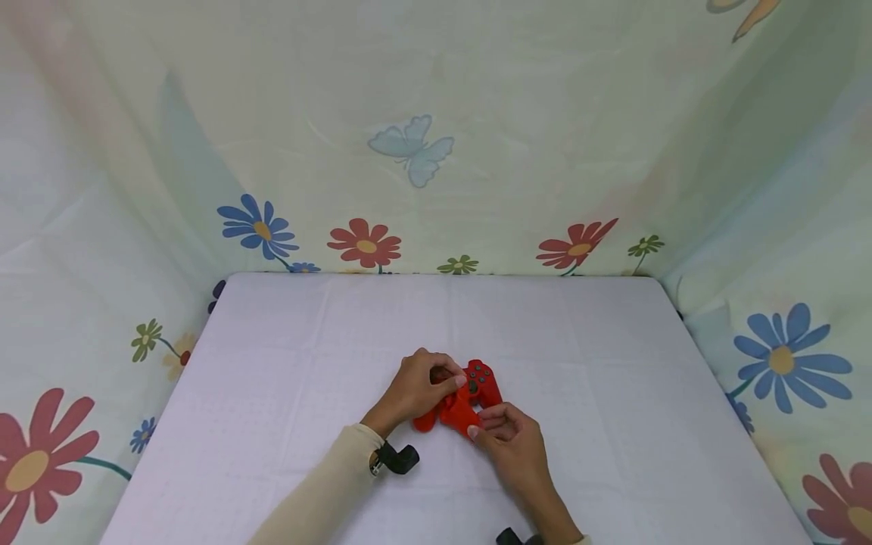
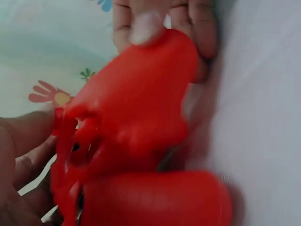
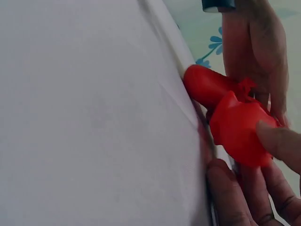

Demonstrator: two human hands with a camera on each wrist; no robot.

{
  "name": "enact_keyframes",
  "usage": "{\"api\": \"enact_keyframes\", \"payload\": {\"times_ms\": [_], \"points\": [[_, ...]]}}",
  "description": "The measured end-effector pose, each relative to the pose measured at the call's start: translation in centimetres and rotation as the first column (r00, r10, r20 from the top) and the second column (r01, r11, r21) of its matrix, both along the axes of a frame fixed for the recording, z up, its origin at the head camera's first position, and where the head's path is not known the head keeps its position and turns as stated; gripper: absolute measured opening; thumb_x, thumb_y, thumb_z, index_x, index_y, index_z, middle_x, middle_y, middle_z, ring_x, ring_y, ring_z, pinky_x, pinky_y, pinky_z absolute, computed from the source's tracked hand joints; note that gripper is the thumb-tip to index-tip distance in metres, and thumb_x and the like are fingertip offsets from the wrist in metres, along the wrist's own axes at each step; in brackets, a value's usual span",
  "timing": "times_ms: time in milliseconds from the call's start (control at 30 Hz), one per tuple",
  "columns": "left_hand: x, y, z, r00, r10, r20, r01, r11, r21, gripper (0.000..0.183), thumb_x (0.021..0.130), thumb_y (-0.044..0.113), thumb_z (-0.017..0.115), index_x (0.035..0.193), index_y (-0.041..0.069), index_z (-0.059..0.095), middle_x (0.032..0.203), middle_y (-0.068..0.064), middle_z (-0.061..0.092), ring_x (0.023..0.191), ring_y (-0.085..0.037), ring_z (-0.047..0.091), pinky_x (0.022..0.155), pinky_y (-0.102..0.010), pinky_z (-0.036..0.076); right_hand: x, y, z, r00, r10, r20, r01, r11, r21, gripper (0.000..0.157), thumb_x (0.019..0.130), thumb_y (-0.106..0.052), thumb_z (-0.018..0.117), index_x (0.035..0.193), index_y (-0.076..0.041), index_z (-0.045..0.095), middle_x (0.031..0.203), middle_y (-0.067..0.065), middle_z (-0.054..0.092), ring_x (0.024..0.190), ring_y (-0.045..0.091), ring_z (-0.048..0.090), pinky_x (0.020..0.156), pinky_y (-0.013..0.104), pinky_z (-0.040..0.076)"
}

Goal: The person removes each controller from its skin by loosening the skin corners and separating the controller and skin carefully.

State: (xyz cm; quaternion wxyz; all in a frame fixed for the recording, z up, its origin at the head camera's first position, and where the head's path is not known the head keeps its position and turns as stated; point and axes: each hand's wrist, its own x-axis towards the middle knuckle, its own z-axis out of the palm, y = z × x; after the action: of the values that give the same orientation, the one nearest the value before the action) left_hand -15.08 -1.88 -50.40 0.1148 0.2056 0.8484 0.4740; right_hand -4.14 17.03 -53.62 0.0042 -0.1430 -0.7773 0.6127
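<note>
A red game controller [image 1: 485,387] with dark face buttons lies on the white-covered table. A soft, thin red piece, apparently a rubbery sleeve [image 1: 458,415], stretches out from its middle toward the near side. My left hand [image 1: 418,384] pinches the torn-looking, strappy edge of this sleeve [image 2: 136,89] over the controller's left part. Thumb and fingers of my right hand [image 1: 514,446] pinch the rounded end of the sleeve [image 3: 244,132]. One smooth red handle [image 2: 160,197] shows below the sleeve in the left wrist view. What lies under my left fingers is hidden.
The white tabletop [image 1: 306,325] spreads around the hands. A flowered curtain [image 1: 477,151] hangs behind and at both sides. Black wrist camera mounts [image 1: 398,458] sit on both wrists, one near the table's front.
</note>
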Motion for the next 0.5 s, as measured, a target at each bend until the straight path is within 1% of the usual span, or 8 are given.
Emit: {"api": "enact_keyframes", "payload": {"times_ms": [33,100,200,233,300,367,433,500], "points": [[0.0,-0.3,0.0,1.0,-0.004,-0.016,0.004,1.0,0.008,0.014,0.099,0.033,0.077,0.11,0.025,0.081,0.101,0.008,0.073,0.103,-0.013,0.057,0.088,-0.035,0.05,-0.2,0.1,0.2,1.0,0.003,-0.015,-0.003,1.0,0.025,0.029,0.086,-0.012,0.09,0.108,-0.009,0.073,0.1,0.01,0.075,0.083,0.017,0.075,0.078,0.021,0.062],[0.1,-1.1,-0.1,0.998,0.006,-0.055,-0.005,1.0,0.026,0.02,0.099,0.033,0.077,0.116,0.024,0.078,0.108,0.008,0.075,0.108,-0.017,0.058,0.095,-0.041,0.048,-0.6,0.3,0.6,0.998,0.001,-0.06,0.003,0.998,0.066,0.032,0.084,-0.016,0.092,0.109,-0.01,0.073,0.102,0.009,0.076,0.087,0.017,0.075,0.08,0.02,0.062],[0.5,-2.4,-0.3,0.992,0.063,-0.105,-0.057,0.997,0.057,0.026,0.097,0.032,0.079,0.122,0.025,0.075,0.116,0.008,0.074,0.115,-0.02,0.059,0.102,-0.047,0.042,-1.4,0.6,1.4,0.99,0.008,-0.144,0.008,0.993,0.115,0.035,0.084,-0.02,0.093,0.11,-0.011,0.072,0.105,0.006,0.076,0.095,0.018,0.074,0.082,0.019,0.061],[0.6,-2.8,-0.4,0.989,0.089,-0.114,-0.081,0.994,0.073,0.027,0.097,0.031,0.08,0.122,0.025,0.074,0.117,0.008,0.073,0.116,-0.021,0.059,0.103,-0.049,0.043,-1.7,0.6,1.6,0.984,0.016,-0.178,0.006,0.992,0.124,0.035,0.083,-0.019,0.093,0.109,-0.011,0.072,0.106,0.005,0.075,0.096,0.019,0.073,0.083,0.019,0.061],[0.9,-3.7,-0.6,0.983,0.141,-0.113,-0.131,0.987,0.098,0.028,0.095,0.03,0.082,0.121,0.027,0.072,0.118,0.009,0.072,0.116,-0.019,0.059,0.104,-0.05,0.044,-2.4,0.7,2.1,0.972,0.039,-0.233,-0.005,0.99,0.144,0.034,0.083,-0.018,0.093,0.109,-0.011,0.071,0.106,0.004,0.074,0.099,0.019,0.072,0.086,0.019,0.061],[1.3,-4.3,-1.0,0.979,0.184,-0.093,-0.172,0.978,0.119,0.029,0.093,0.029,0.083,0.12,0.029,0.072,0.117,0.01,0.071,0.117,-0.017,0.058,0.105,-0.052,0.044,-3.0,0.7,2.5,0.96,0.07,-0.272,-0.026,0.986,0.163,0.033,0.084,-0.017,0.092,0.109,-0.012,0.072,0.106,0.002,0.074,0.1,0.019,0.072,0.089,0.021,0.06],[1.5,-4.9,-1.4,0.975,0.212,-0.071,-0.201,0.969,0.142,0.029,0.092,0.027,0.085,0.117,0.031,0.071,0.115,0.011,0.07,0.116,-0.016,0.059,0.105,-0.053,0.046,-3.7,0.7,2.9,0.95,0.104,-0.294,-0.048,0.981,0.19,0.032,0.085,-0.017,0.091,0.111,-0.012,0.072,0.106,0.001,0.075,0.101,0.018,0.072,0.094,0.026,0.06],[1.8,-5.3,-1.8,0.972,0.231,-0.05,-0.221,0.963,0.153,0.029,0.091,0.027,0.086,0.115,0.032,0.07,0.114,0.011,0.069,0.116,-0.015,0.059,0.106,-0.052,0.046,-4.4,0.7,3.1,0.945,0.138,-0.296,-0.073,0.972,0.221,0.032,0.086,-0.017,0.09,0.112,-0.013,0.073,0.107,-0.001,0.076,0.104,0.016,0.072,0.099,0.032,0.059]]}}
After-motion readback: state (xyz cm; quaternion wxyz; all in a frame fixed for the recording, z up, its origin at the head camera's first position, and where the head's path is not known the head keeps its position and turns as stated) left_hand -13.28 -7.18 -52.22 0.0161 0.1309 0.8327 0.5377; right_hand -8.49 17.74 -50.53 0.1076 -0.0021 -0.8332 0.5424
